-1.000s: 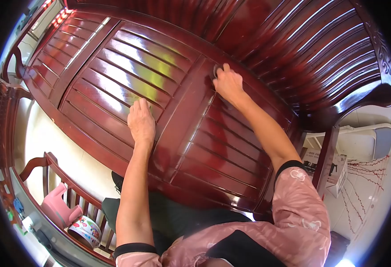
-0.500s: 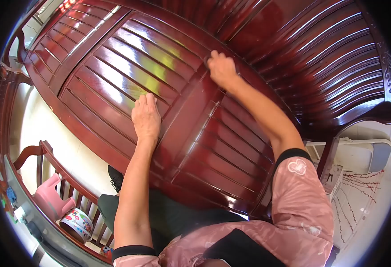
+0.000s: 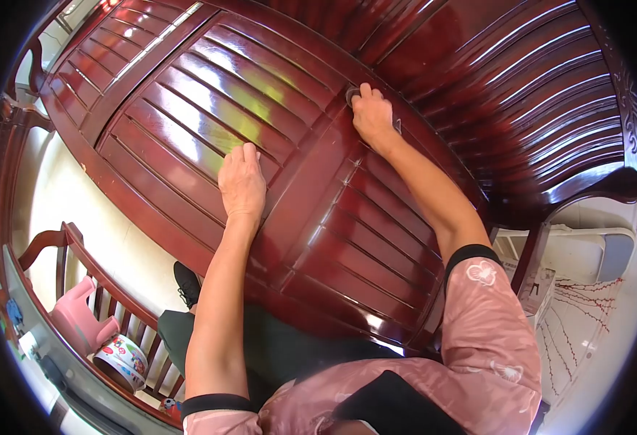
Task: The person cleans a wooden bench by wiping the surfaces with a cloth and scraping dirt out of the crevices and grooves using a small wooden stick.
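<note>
A glossy dark-red wooden slatted panel [image 3: 311,163] spans the middle of the head view. My left hand [image 3: 242,180] rests on its grooved slats with the fingers curled closed. Anything inside that hand is hidden. Farther up, near the panel's upper right edge, my right hand [image 3: 373,114] is closed and presses down beside the plain crosspiece. A thin, clear-looking edge shows by its fingertips and another beside the wrist. What this hand holds cannot be made out.
A slatted dark-red wooden backrest [image 3: 507,109] rises at upper right. At lower left are a wooden armrest chair [image 3: 108,283], a pink plastic stool [image 3: 79,319] and a patterned round container [image 3: 121,359]. Red-budded branches [image 3: 576,304] lie at right. A black shoe [image 3: 186,285] is on the floor.
My right hand has shifted slightly right and down, and a clear edge now shows by its fingers. My left hand has moved slightly up and right, still closed.
</note>
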